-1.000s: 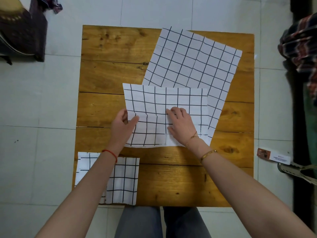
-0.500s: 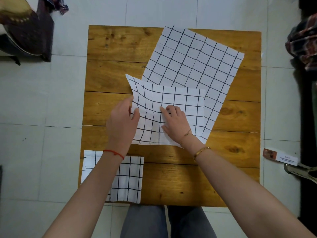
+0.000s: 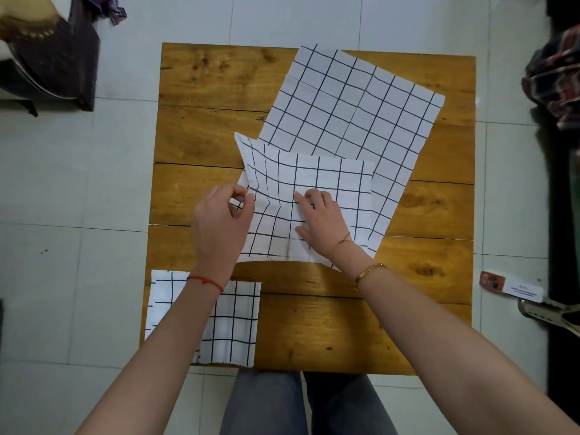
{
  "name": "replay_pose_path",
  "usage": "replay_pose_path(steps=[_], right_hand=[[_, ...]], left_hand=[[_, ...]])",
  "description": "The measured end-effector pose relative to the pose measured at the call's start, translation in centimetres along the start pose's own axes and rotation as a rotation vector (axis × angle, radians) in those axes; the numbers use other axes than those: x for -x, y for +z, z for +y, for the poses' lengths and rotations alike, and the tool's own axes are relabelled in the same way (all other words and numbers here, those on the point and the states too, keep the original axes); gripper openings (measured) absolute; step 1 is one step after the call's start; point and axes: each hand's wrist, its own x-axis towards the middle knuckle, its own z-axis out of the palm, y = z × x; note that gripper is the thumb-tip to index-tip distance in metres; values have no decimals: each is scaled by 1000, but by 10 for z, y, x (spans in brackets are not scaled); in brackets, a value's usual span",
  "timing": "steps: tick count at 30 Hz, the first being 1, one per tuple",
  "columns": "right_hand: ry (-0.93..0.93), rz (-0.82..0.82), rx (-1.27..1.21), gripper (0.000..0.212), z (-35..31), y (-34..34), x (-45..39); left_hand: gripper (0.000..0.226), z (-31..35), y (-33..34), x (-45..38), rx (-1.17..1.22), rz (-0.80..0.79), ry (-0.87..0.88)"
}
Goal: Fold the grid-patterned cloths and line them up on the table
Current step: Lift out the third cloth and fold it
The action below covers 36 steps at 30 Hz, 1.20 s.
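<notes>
Three white cloths with black grid lines lie on the wooden table. A half-folded cloth sits in the middle. My left hand pinches its left edge and lifts that side off the wood. My right hand lies flat on the cloth's centre, fingers straight, pressing it down. A larger unfolded cloth lies spread behind it, toward the back right, partly under the middle one. A folded cloth rests at the front left corner, partly hidden by my left forearm.
Bare wood shows at the table's front right and back left. On the tiled floor: a dark stool at back left, plaid fabric at right, a small box and a shoe near the right edge.
My left hand has moved up along the middle cloth's left edge and raised it, so the far left corner now stands up. My right hand stays pressed on the centre.
</notes>
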Motion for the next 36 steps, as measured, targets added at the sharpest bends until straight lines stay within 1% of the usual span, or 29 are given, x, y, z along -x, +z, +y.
replay_pose_path(steps=[2,5,7,9,10,11,13,14,16,17,18,19,21,22,23,24,26,27,29,33,36], right_hand=[[-4,-4,3,68,0,0,0],[-8,1,-34,65,3,0,1],[4,40,-133,55,8,-3,3],[35,133,-269,40,18,-8,7],[85,178,-357,34,24,-12,9],[176,200,-471,28,30,-19,13],[416,221,-778,20,40,-37,18],[513,246,-955,19,45,-44,19],[648,282,-1226,30,56,-57,19],[689,276,-1289,37,61,-61,19],[720,265,-1302,42,65,-63,19],[743,254,-1258,46,69,-63,20],[718,230,-1068,55,76,-57,21],[699,220,-982,55,79,-53,21],[696,211,-923,48,82,-50,20],[704,206,-890,37,84,-47,19],[718,217,-844,16,87,-44,15],[722,226,-821,9,88,-44,14],[725,239,-776,4,88,-46,10],[729,239,-709,6,94,-47,-3],[724,217,-634,6,96,-44,-9]], left_hand=[[14,4,2,2,53,-23,9],[12,18,10,8,106,-90,82],[11,31,19,14,146,-145,116],[10,43,32,19,190,-175,150],[9,48,41,21,206,-187,169],[7,52,50,22,215,-197,187],[5,59,70,25,230,-203,211],[5,62,80,26,245,-204,209],[5,66,99,27,285,-205,179],[6,67,107,27,301,-210,163],[7,69,113,27,311,-224,151],[11,70,119,26,318,-251,141],[19,72,126,26,327,-315,138],[22,72,127,25,325,-334,141],[24,70,128,25,312,-342,147],[27,66,128,24,284,-343,158],[33,54,125,21,188,-349,180],[36,47,123,20,130,-361,183],[43,32,118,15,26,-396,185],[50,10,108,9,-173,-496,230],[51,2,103,9,-230,-536,277]])
